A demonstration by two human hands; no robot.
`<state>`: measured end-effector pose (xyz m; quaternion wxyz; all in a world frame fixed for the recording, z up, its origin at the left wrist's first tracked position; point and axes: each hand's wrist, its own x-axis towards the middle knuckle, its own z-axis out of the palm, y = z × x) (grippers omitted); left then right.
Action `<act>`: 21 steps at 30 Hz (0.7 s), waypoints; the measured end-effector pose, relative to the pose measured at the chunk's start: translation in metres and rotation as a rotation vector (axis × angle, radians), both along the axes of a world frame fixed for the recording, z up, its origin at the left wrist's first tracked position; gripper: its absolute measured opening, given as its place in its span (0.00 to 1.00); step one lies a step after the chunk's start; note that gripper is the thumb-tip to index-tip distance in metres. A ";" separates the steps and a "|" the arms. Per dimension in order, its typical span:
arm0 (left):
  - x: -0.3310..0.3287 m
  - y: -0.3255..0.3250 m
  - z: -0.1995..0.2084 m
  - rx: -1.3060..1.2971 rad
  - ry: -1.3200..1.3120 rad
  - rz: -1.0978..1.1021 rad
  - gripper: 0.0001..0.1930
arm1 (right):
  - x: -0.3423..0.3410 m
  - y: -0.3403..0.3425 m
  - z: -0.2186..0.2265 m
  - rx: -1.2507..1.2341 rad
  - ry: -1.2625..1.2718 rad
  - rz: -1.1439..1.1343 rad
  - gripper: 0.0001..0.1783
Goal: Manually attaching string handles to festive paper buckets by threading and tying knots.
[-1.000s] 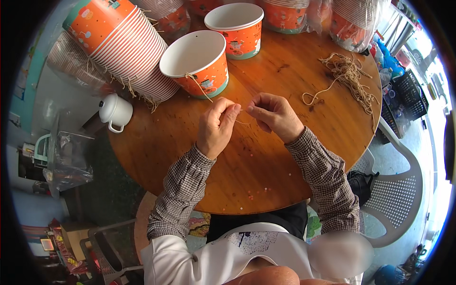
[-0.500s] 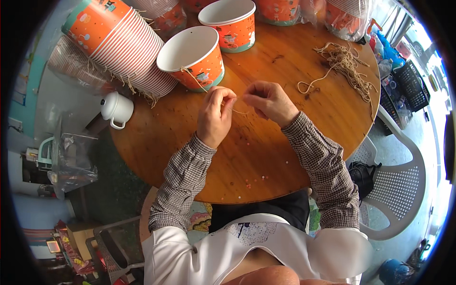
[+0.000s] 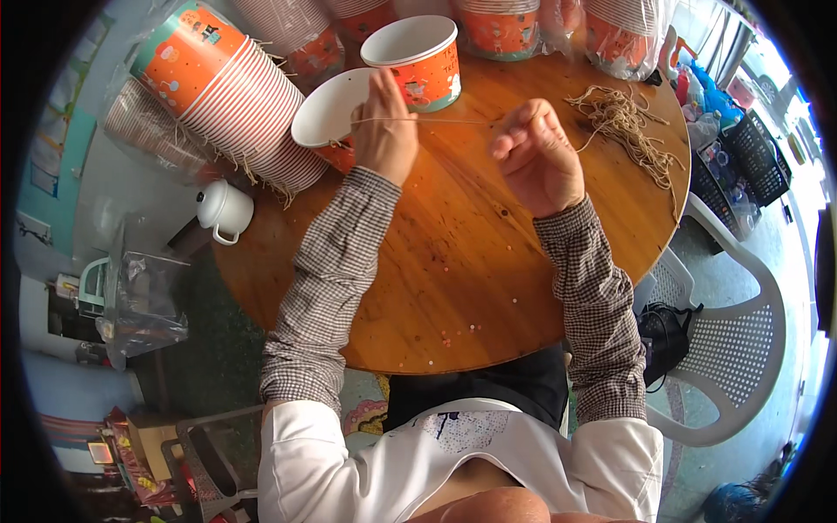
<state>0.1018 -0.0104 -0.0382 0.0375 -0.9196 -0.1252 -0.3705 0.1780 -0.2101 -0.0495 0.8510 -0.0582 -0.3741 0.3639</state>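
A thin string (image 3: 458, 121) is stretched between my hands, running across the left one. My right hand (image 3: 539, 157) is raised over the table, fingers curled and thumb bent in, closed on the string's right end. In front of the near orange paper bucket (image 3: 327, 109), my left hand (image 3: 386, 135) has its fingers stretched upward and slightly blurred. It hides the bucket's right side, and whether it touches the bucket cannot be told. Just behind stands a second orange bucket (image 3: 423, 74) with a white inside.
A long stack of orange buckets (image 3: 235, 96) leans at the left, near a white lidded mug (image 3: 225, 211). Tangled string (image 3: 628, 131) lies at the right of the round wooden table (image 3: 453, 288). Bagged buckets (image 3: 619, 39) line the back. A grey plastic chair (image 3: 724, 349) stands at right.
My hands have moved apart and farther from me, drawing the string straight between them. The left fingers have straightened in front of the near bucket; the right hand has shifted right.
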 end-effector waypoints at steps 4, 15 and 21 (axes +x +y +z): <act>-0.038 0.010 0.011 0.144 0.188 -0.063 0.18 | 0.013 -0.006 0.000 -0.058 0.099 -0.154 0.05; -0.142 0.023 0.035 0.139 0.339 -0.128 0.15 | 0.017 0.001 0.002 -0.255 0.105 -0.771 0.04; -0.104 -0.020 0.029 0.022 0.117 -0.249 0.25 | 0.022 0.006 -0.010 -0.370 -0.085 -0.953 0.06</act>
